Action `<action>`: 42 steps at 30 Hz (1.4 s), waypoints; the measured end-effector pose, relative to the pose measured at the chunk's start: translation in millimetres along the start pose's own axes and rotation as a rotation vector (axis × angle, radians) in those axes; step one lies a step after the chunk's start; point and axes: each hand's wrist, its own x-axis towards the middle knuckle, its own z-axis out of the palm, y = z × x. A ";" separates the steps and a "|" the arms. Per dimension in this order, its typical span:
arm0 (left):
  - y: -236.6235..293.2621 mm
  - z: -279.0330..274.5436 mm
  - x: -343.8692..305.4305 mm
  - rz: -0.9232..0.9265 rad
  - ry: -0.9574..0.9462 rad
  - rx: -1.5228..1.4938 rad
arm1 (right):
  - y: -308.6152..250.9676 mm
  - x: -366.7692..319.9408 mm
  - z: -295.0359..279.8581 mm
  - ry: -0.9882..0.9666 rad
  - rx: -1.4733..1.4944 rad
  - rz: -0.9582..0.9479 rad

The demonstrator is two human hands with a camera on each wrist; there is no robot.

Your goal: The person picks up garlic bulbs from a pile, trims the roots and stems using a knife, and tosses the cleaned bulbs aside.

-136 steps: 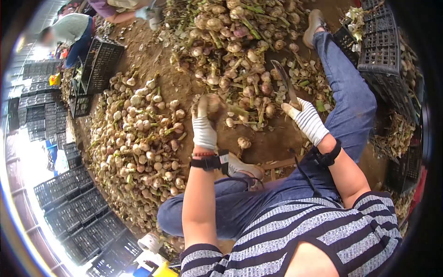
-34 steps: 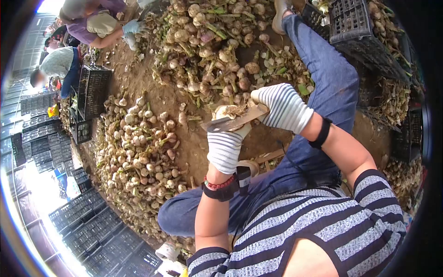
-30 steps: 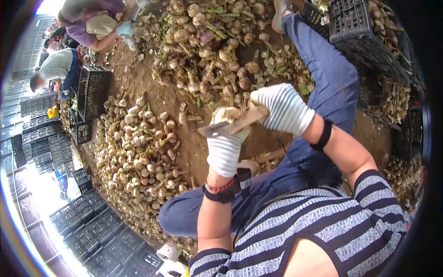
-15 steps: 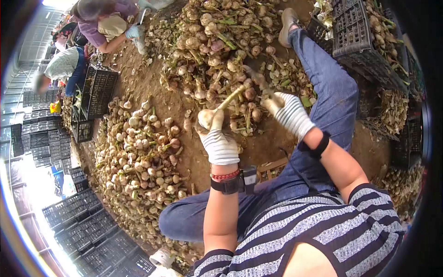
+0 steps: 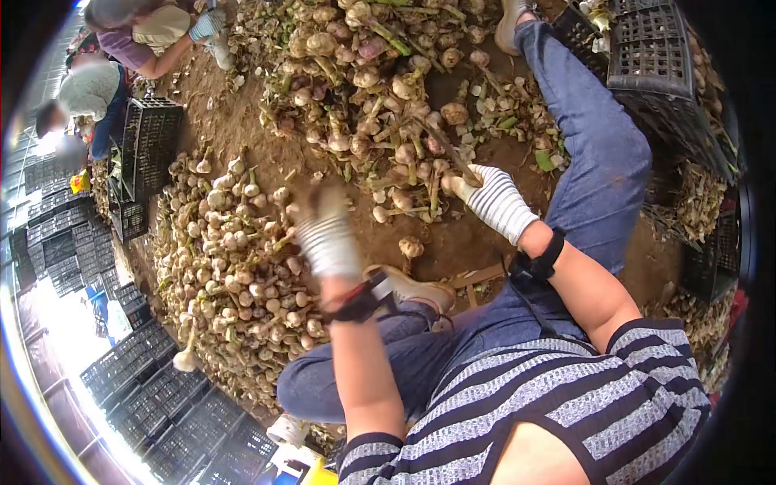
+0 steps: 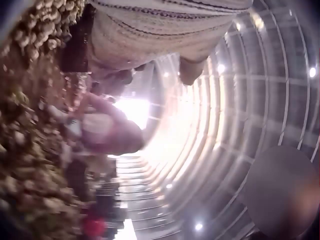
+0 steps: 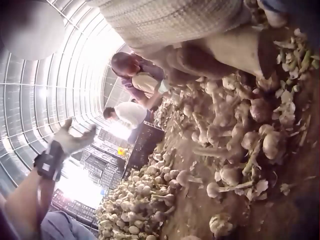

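Note:
My left hand (image 5: 325, 233), in a striped glove, is blurred over the near edge of the trimmed garlic pile (image 5: 234, 267). The right wrist view shows the left hand (image 7: 75, 139) with fingers spread and nothing in it. My right hand (image 5: 495, 200) grips a knife (image 5: 449, 150) whose blade points up-left over the untrimmed garlic heap (image 5: 364, 81). A loose bulb (image 5: 411, 246) lies on the dirt between my hands. A single bulb with a short stem (image 5: 185, 359) shows beside the stacked crates; I cannot tell if it is airborne.
Black plastic crates stand at the right (image 5: 663, 73), at the left (image 5: 147, 145) and stacked at the lower left (image 5: 162, 396). My legs in jeans (image 5: 598, 162) stretch across the dirt. Other people (image 5: 129, 40) crouch at the top left.
My left hand held a stemmed garlic bulb half a second ago; it has swung left and down and now holds nothing. The knife hand has stayed near the untrimmed heap.

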 end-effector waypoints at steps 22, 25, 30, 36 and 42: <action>-10.2 -1.5 -59.4 -0.002 -0.533 -0.405 | -32.4 -49.6 -54.6 -0.013 -0.325 -0.390; -1.9 6.0 -65.8 0.322 -0.539 0.151 | -63.9 -78.7 -51.8 -0.026 -0.320 -0.710; -25.3 21.9 -64.5 0.610 -0.533 0.274 | -86.0 -97.1 -56.7 -0.063 -0.482 -0.766; -2.2 16.0 -76.6 0.579 -0.526 0.982 | -66.9 -77.8 -57.5 -0.081 -0.510 -0.736; 12.8 20.0 -86.6 0.857 -0.477 0.978 | -54.1 -61.1 -55.4 0.017 -0.497 -0.752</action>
